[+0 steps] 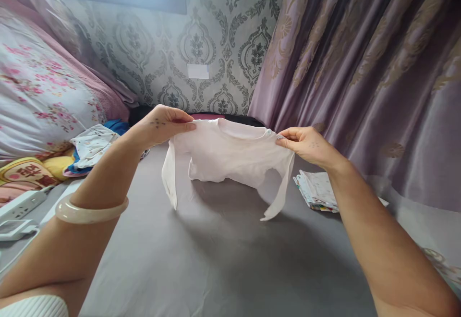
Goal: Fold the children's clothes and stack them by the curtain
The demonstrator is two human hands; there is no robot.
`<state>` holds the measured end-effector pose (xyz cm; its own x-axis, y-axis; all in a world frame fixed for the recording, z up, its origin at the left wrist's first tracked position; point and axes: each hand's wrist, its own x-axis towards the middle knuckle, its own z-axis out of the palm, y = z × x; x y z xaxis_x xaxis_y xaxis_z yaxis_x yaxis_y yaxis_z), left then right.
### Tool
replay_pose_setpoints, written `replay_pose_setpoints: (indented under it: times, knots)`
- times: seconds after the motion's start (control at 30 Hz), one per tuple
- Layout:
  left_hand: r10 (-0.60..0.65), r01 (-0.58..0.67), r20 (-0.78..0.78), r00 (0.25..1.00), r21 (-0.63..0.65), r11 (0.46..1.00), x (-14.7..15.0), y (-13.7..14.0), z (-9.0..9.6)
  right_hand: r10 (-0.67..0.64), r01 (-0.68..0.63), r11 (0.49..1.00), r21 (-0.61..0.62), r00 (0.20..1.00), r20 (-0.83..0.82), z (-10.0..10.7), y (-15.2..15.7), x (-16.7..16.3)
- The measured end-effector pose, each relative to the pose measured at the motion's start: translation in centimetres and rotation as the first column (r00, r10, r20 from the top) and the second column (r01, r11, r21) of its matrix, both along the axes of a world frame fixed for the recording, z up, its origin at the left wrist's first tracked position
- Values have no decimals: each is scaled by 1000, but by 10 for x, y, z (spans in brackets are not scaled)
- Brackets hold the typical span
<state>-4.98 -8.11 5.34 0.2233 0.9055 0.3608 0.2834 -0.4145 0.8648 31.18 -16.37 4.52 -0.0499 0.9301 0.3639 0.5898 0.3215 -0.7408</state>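
Observation:
A small white long-sleeved baby shirt (230, 151) hangs stretched between my hands above a grey bed sheet, its sleeves drooping at both sides. My left hand (163, 124) pinches one shoulder of it between thumb and fingers. At the other shoulder, beside a small snap button near the neckline, my right hand (304, 143) pinches the fabric. The shirt's lower part droops toward the sheet; whether it touches I cannot tell. A pale bangle (91, 211) circles my left forearm.
Folded clothes (317, 189) lie in a stack at right by the purple curtain (360, 67). On the left are a loose clothes pile (95, 146), a yellow cushion (29, 173), a floral pillow (46, 86) and a white power strip (23, 204). The grey sheet (230, 269) spreads beneath.

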Motion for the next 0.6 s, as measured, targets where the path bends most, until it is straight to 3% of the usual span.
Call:
replay_pose_setpoints:
  times: [0.1, 0.17, 0.23, 0.3, 0.33, 0.43, 0.53, 0.6]
  knots:
    - [8, 4, -163, 987, 70, 998, -2, 12, 7, -110, 96, 991, 98, 983, 147, 4, 7, -1]
    - [88, -30, -259, 962, 221, 975, 1, 14, 10, -153, 118, 978, 171, 967, 205, 5, 10, -3]
    - [244, -128, -226, 943, 431, 893, 7, 12, 10, -230, 156, 937, 313, 949, 216, 5, 13, -6]
    - [377, -257, -100, 921, 572, 779, 13, 11, 9, -328, 194, 861, 471, 919, 221, 5, 17, -10]
    - [405, -287, -69, 912, 597, 749, 16, 12, 8, -357, 188, 832, 522, 902, 244, 4, 20, -11]
    - [425, -297, -83, 901, 594, 747, 22, 20, 9, -428, 168, 772, 613, 851, 305, 5, 30, -15]
    - [458, -333, -49, 888, 619, 711, 27, 29, 13, -533, 225, 672, 706, 809, 249, 9, 40, -18]
    - [435, -272, -114, 893, 634, 724, 31, 33, 15, -522, 177, 683, 708, 797, 304, 13, 45, -20]
